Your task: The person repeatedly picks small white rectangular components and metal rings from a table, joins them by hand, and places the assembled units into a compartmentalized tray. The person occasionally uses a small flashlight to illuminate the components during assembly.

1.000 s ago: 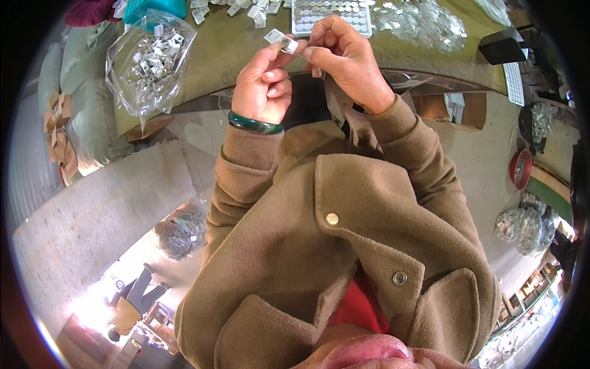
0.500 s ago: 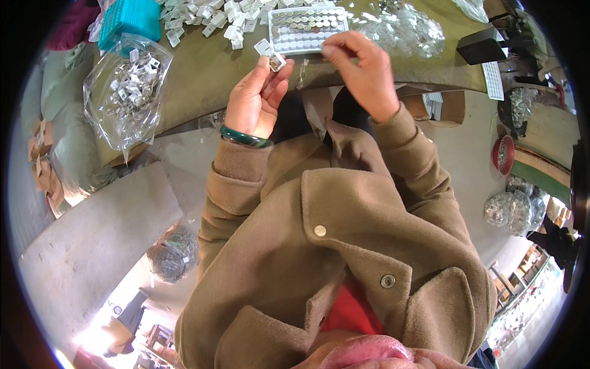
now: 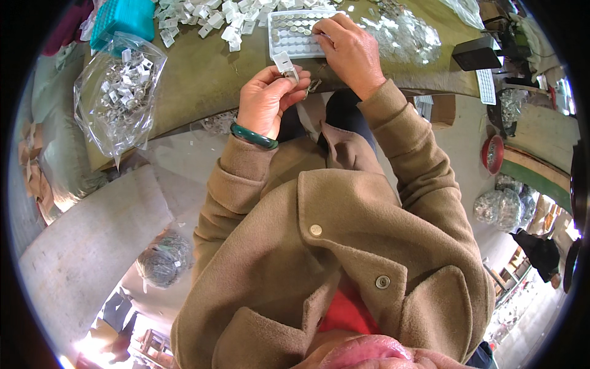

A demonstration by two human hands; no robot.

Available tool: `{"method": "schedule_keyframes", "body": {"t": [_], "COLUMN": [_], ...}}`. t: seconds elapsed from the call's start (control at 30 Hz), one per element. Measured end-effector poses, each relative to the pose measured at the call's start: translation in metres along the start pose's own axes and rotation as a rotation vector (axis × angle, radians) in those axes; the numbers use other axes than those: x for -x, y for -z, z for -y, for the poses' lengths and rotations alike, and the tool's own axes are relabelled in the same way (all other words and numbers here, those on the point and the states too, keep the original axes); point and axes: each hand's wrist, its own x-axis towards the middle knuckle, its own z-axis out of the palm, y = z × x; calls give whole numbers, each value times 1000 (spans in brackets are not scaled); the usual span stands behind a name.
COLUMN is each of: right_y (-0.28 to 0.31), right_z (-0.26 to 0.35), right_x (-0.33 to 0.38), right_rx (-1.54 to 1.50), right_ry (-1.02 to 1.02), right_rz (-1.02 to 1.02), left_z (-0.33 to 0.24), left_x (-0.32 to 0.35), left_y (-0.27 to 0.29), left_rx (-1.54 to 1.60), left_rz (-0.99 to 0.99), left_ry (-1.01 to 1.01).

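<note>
A small white plastic case (image 3: pixel 284 62), its lid part tipped upward, is pinched between thumb and fingers of my left hand (image 3: pixel 264 101), which wears a dark green bangle. My right hand (image 3: pixel 352 52) reaches over the right side of a white tray (image 3: pixel 271 37) with rows of small round pockets. Shiny round discs (image 3: pixel 295 27) fill several pockets in the far rows. The right thumb and forefinger are drawn together at the tray; whatever lies between them is hidden.
Many loose white cases (image 3: pixel 230 18) lie behind the tray. A clear bag of parts (image 3: pixel 123 92) and a teal basket (image 3: pixel 126 24) sit at the left. Clear plastic pieces (image 3: pixel 409 37) are heaped right of the tray, before a black box (image 3: pixel 476 54).
My right hand has moved left and down onto the tray, fingers closing at its discs. The left hand has shifted slightly right and turned, still holding the white case.
</note>
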Motion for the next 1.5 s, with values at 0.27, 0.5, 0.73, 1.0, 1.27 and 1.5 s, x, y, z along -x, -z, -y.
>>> {"method": "schedule_keyframes", "body": {"t": [0.27,0.5,0.73,1.0,1.27,1.5], "right_y": [-1,-3,16,14,13,0], "right_z": [-1,-4,15,27,24,11], "right_x": [-8,-9,-2,13,16,-13], "right_rx": [-167,-86,-433,-426,-506,-240], "right_ry": [-21,104,-17,70,42,-41], "right_rz": [59,79,137,142,160,-77], "left_z": [-8,-12,-11,-8,-4,-13], "left_x": [-6,-14,-15,-8,-8,-11], "left_y": [1,6,5,6,3,6], "left_rx": [-12,73,69,-6,47,-26], "left_rz": [-11,30,40,4,-66,-100], "left_ry": [31,-26,-13,-41,-28,32]}}
